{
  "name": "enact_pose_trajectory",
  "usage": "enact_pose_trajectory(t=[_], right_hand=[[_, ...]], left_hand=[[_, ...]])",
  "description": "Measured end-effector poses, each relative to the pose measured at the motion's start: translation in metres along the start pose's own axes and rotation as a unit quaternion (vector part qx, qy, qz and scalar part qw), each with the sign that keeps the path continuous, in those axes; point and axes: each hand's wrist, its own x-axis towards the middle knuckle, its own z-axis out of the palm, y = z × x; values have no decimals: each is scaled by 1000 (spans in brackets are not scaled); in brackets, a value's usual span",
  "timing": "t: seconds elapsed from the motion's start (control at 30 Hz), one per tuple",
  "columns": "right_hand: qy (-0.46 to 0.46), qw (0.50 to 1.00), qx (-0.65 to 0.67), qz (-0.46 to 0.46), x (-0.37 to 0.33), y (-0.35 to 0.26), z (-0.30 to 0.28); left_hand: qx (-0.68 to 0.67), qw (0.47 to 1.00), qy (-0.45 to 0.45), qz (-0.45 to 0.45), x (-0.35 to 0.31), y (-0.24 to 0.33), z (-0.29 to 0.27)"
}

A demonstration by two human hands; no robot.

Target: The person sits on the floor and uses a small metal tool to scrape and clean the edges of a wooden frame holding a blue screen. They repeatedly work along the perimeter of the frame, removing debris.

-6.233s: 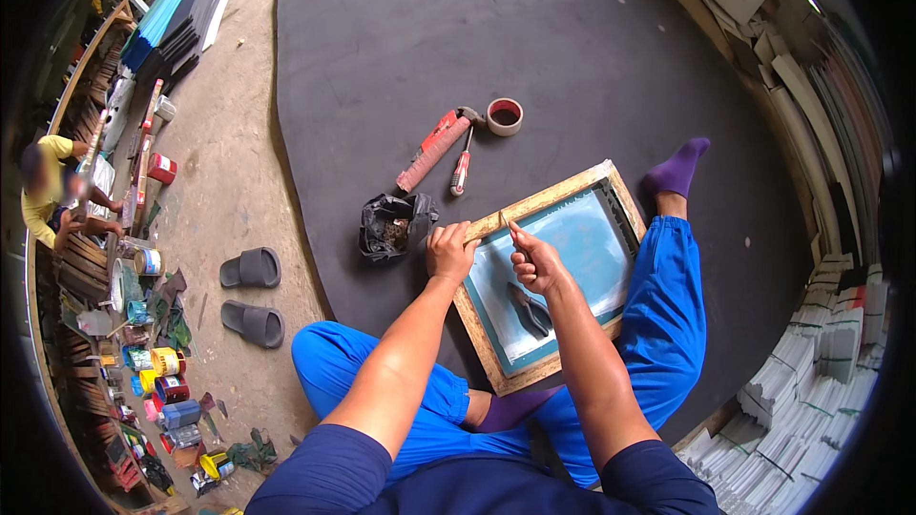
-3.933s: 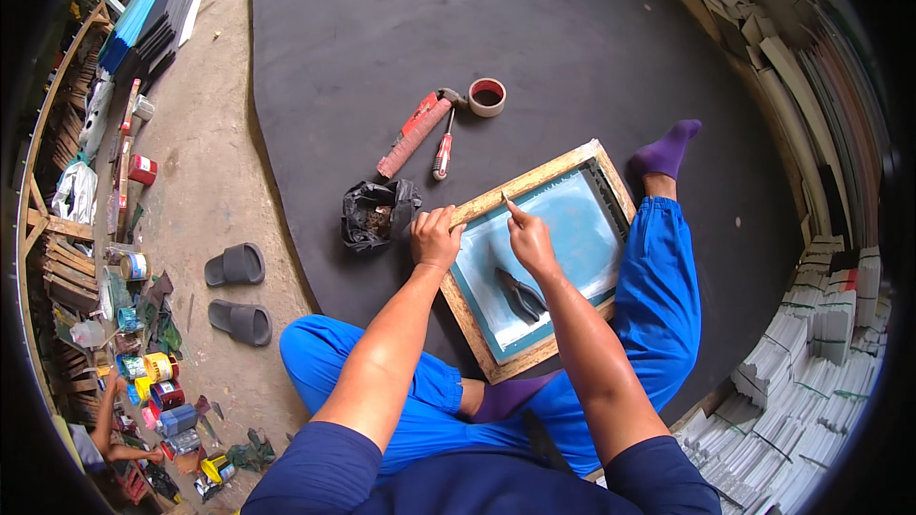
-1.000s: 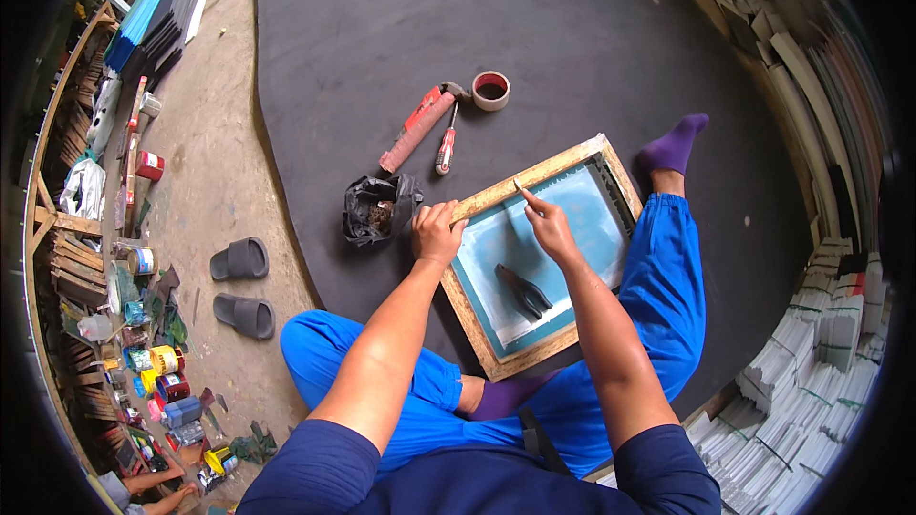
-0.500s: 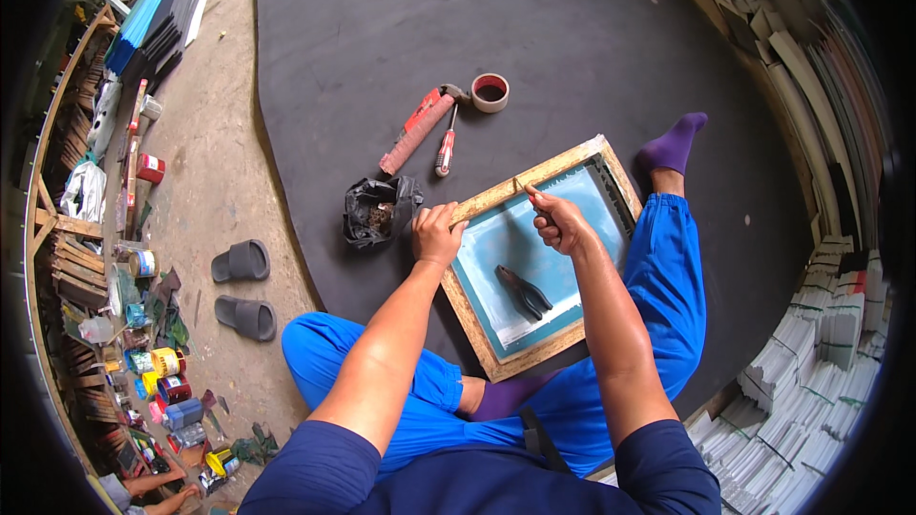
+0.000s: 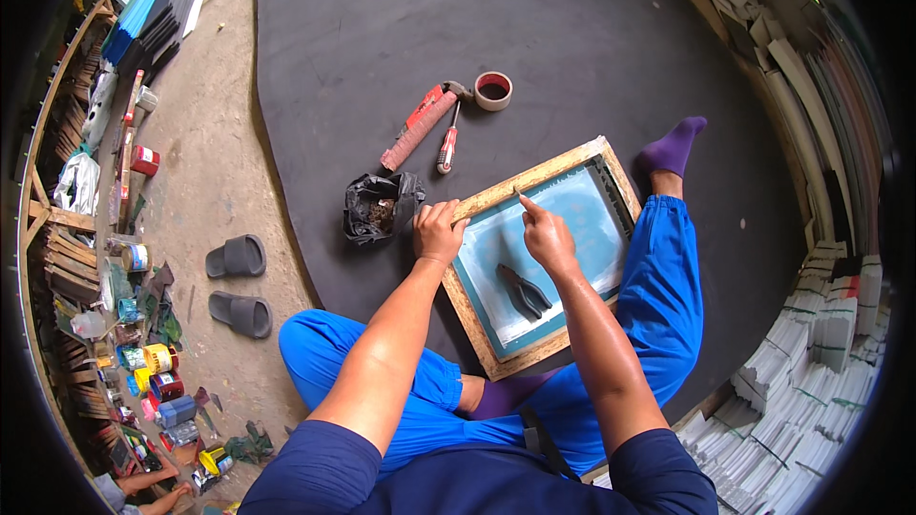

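Head view: left hand (image 5: 439, 233) grips the frame (image 5: 563, 164), fingers curled. Right hand (image 5: 549, 236) is nearly closed, contents unclear. Blue screen (image 5: 592, 219) spans the frame; far-side work appears unfinished.

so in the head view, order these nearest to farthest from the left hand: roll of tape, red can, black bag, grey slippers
1. Black bag: just left of the left hand.
2. Roll of tape: ahead, slightly right, on the dark mat.
3. Grey slippers: left, off the mat.
4. Red can: farther left, beyond the slippers.
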Motion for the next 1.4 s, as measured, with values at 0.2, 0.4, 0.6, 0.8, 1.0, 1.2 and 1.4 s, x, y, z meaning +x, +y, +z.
enact_pose_trajectory(t=[0.2,0.4,0.6,0.8,1.0,1.2,1.4], right_hand=[[-16,994,-103,44,4,-24,0],[-40,996,69,39,20,5,12],[-6,999,-26,17,3,-2,13],[-33,993,-92,64,5,-43,5],[40,985,161,49,8,-15,31],[45,995,82,30,6,13,48],[10,994,113,12,9,16,46]], left_hand=[[-5,1000,-5,-6,1,4,-2],[-6,1000,1,1,2,3,0],[-7,1000,4,6,1,3,-2],[3,1000,7,10,3,1,-1],[7,1000,-6,-3,4,1,1],[9,1000,-1,-1,1,1,1],[18,1000,-12,-4,-1,-1,-4]])
